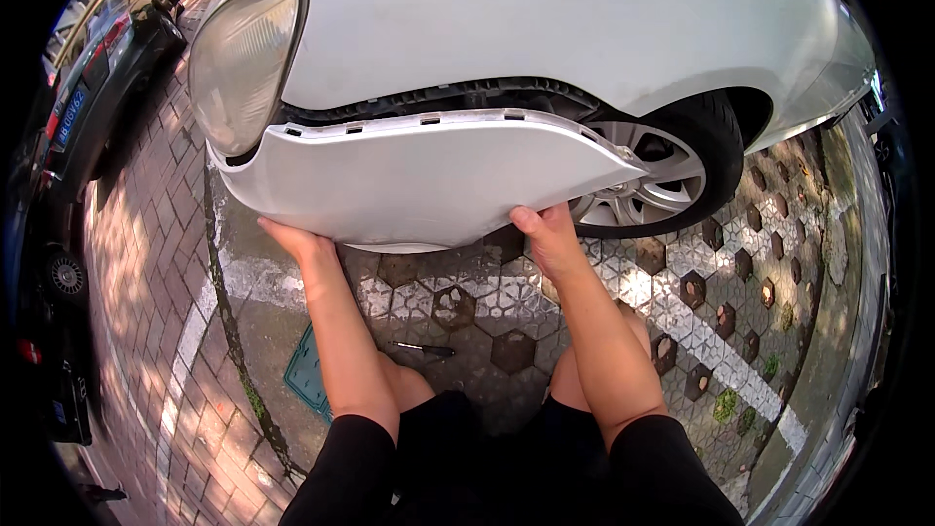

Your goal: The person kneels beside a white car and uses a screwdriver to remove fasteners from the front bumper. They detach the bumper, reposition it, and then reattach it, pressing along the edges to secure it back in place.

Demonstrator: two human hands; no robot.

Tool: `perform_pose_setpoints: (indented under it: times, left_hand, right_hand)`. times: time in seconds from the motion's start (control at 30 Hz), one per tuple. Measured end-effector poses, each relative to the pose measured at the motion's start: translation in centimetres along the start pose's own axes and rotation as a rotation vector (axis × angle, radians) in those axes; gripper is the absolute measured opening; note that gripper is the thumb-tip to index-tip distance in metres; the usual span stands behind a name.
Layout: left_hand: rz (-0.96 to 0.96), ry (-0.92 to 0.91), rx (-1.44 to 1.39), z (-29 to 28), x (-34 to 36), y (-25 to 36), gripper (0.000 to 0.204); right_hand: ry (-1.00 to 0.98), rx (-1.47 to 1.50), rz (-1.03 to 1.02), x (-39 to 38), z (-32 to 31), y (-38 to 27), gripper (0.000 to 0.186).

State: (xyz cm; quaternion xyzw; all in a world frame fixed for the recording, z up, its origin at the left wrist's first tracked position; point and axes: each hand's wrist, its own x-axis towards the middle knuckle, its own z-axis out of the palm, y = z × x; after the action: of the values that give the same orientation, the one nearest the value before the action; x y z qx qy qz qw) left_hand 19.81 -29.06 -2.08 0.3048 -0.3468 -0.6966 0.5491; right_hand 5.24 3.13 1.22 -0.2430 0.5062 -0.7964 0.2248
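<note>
A light silver-white front bumper [429,175] hangs partly detached from the car, its side end swung out from the fender [506,29]. Slots line its upper edge, and a dark gap shows behind it. My left hand [300,240] grips the bumper's lower edge towards the front, fingers mostly hidden beneath. Nearer the wheel [648,175], my right hand [549,240] holds the same lower edge, its thumb up against the outer face and the other fingers out of sight underneath. Above the bumper's front part sits the cloudy headlight [243,63].
A screwdriver [426,348] lies on the paving between my knees. Beside my left forearm is a flat teal piece [309,375] on the ground. Dark parked cars [93,88] stand to the left. White painted lines [721,351] cross the patterned paving.
</note>
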Motion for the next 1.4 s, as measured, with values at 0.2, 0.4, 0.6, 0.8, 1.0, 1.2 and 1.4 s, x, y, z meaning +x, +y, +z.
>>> perform_pose_setpoints:
  times: [0.2, 0.4, 0.6, 0.8, 1.0, 1.2, 1.4]
  left_hand:
    - [-0.071, -0.071, 0.036, 1.7, -2.2, 0.8, 0.08]
    - [-0.142, 0.1, 0.169, -4.5, 0.6, -0.5, 0.086]
    - [-0.143, 0.003, 0.338, -7.3, 0.1, -0.3, 0.089]
    - [-0.121, -0.045, 0.381, -7.9, -0.5, -0.6, 0.083]
    - [-0.052, 0.015, 0.465, -7.1, -0.4, -1.7, 0.085]
    - [-0.051, -0.049, 0.515, -6.9, -0.4, -1.7, 0.085]
    - [-0.045, -0.024, 0.538, -6.4, -0.7, -1.8, 0.084]
  right_hand:
    - [-0.24, -0.161, 0.063, 0.1, 0.3, -1.9, 0.056]
    - [-0.515, -0.032, 0.186, 2.4, -3.0, -2.8, 0.053]
    - [-0.567, 0.055, 0.16, 4.2, -4.2, -1.0, 0.062]
    - [-0.392, -0.152, 0.054, 4.7, -4.3, 0.8, 0.042]
    - [-0.384, -0.413, 0.022, 4.3, -4.7, -0.5, 0.052]
    - [-0.35, -0.491, 0.021, 3.3, -5.1, -1.3, 0.059]
    - [-0.323, -0.868, -0.24, 3.7, -5.3, -0.1, 0.049]
